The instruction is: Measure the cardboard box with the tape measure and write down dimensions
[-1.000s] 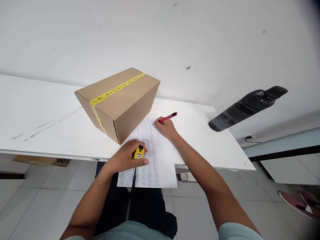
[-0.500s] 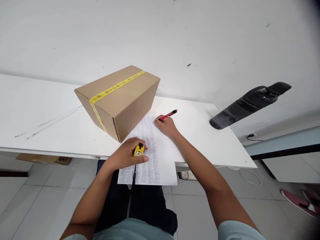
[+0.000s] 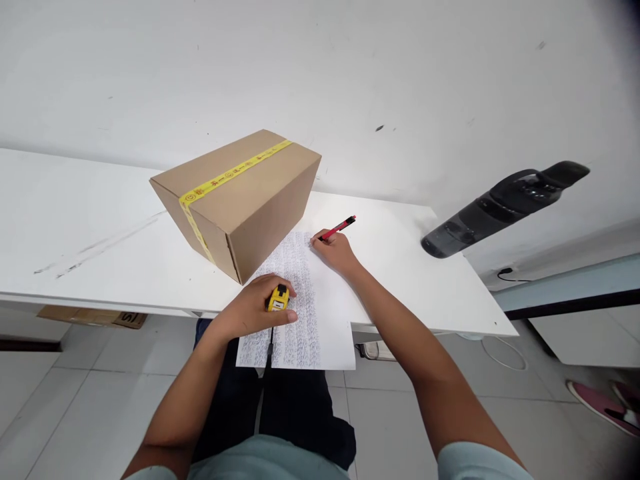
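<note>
My right hand is closed around a red and black pen, its tip at the upper part of a paper sheet. Rows of dense writing cover the sheet's left and middle; its right strip is blank, and its lower end hangs past the table edge. My left hand is curled around a yellow and black tape measure over the sheet, a dark strap dangling from it. Just beyond stands a closed cardboard box with yellow printed tape, partly over the sheet's upper left.
A dark water bottle stands on the right part of the white table, near the wall. Flattened cardboard lies below the table at left. A cable and red shoes are on the floor at right.
The view has shifted very slightly. The pen's top end has tilted a little; both hands otherwise keep their places and grips.
</note>
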Motion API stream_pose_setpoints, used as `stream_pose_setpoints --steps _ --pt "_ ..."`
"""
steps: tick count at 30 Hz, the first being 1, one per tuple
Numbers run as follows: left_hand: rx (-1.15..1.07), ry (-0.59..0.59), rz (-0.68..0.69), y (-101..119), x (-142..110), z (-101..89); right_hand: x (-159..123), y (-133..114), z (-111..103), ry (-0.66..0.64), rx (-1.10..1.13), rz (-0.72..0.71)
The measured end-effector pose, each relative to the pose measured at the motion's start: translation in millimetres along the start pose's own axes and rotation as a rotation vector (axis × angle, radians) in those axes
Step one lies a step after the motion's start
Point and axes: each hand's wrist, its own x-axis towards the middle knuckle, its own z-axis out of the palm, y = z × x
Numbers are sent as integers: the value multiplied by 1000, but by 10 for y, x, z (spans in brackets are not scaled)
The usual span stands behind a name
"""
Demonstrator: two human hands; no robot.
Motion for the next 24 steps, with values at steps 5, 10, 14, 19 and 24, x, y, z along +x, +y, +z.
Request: stream_pose_setpoints --steps 5,10,14,19,24 --pt "-1 1 9 0 5 -6 -10 -7 8 29 -13 2" --pt "-11 7 11 -11 0 1 -5 5 11 59 -28 5" --pt "-19 12 6 -9 -6 5 -7 3 4 29 -26 -2" --pt "-32 17 -8 0 -24 -4 -10 -14 -3 36 -22 14" --pt "-70 25 -16 -30 -39 -2 -9 -28 -1 53 -23 21"
